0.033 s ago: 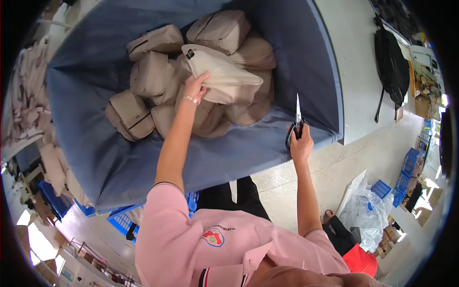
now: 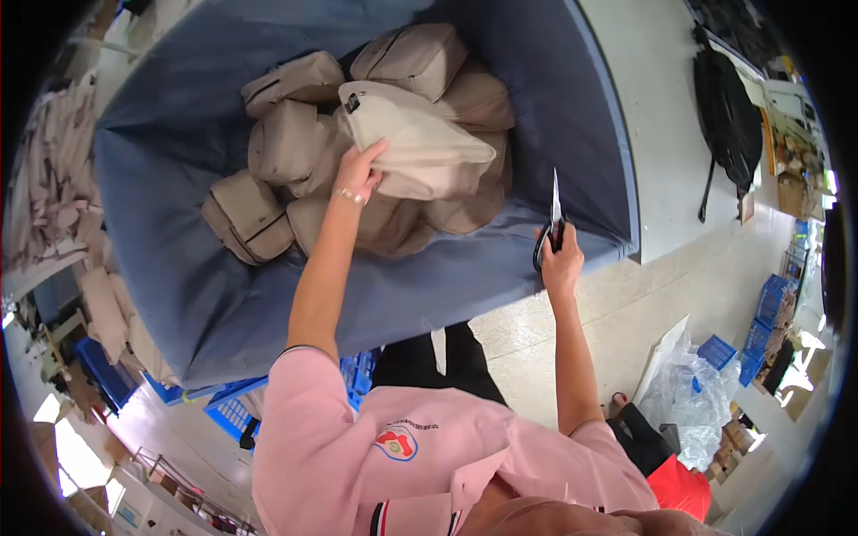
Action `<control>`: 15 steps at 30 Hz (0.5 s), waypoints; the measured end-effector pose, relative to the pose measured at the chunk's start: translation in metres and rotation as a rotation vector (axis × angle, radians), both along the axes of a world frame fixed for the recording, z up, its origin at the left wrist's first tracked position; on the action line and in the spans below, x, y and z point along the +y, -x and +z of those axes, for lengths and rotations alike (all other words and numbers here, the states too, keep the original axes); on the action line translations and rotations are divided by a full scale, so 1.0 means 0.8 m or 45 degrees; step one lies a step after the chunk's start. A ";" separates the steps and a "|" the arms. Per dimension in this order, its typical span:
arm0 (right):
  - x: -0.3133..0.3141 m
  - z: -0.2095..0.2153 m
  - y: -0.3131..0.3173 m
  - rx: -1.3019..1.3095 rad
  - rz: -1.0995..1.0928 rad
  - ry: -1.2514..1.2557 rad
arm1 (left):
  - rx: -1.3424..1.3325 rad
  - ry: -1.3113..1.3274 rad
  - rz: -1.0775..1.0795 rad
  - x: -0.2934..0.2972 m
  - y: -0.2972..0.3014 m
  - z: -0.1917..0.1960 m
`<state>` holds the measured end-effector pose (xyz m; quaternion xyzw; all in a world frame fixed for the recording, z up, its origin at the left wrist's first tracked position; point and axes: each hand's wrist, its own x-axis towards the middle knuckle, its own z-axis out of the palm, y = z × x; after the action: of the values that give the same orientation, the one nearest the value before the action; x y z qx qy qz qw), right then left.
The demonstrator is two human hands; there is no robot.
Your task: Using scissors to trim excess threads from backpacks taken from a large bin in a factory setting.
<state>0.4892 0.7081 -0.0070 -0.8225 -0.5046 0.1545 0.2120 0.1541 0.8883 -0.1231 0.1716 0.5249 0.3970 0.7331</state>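
Note:
My left hand (image 2: 362,170) is closed on the near left edge of a pale beige fabric bag (image 2: 420,147) with a small dark tag at its far corner. That bag is held over a heap of similar beige bags (image 2: 290,143), some showing dark zips. The heap lies inside a large bin lined with blue-grey cloth (image 2: 429,286). At the bin's near right corner, my right hand (image 2: 561,261) grips black-handled scissors (image 2: 556,219) with the blades pointing away from me. The scissors are apart from the bags.
Bundles of beige fabric (image 2: 54,161) are stacked on the left. Blue plastic crates (image 2: 234,413) stand beneath the bin's near left side. On the right are a black bag (image 2: 728,125), clear plastic wrapping (image 2: 693,393) and more blue crates (image 2: 767,308). Someone in red (image 2: 675,491) is at lower right.
My left hand has shifted slightly left along the bag's edge, and the bag's near side has tilted a little. My right hand and the scissors have hardly moved.

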 end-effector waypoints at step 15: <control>-0.178 0.129 -0.052 0.772 -0.157 -0.157 | 0.050 0.006 -0.079 -0.467 -0.024 0.232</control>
<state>0.5304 0.5658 0.0963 -0.7537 -0.3760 0.3485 0.4112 0.1737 0.5146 0.0628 0.1939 0.5347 0.3692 0.7350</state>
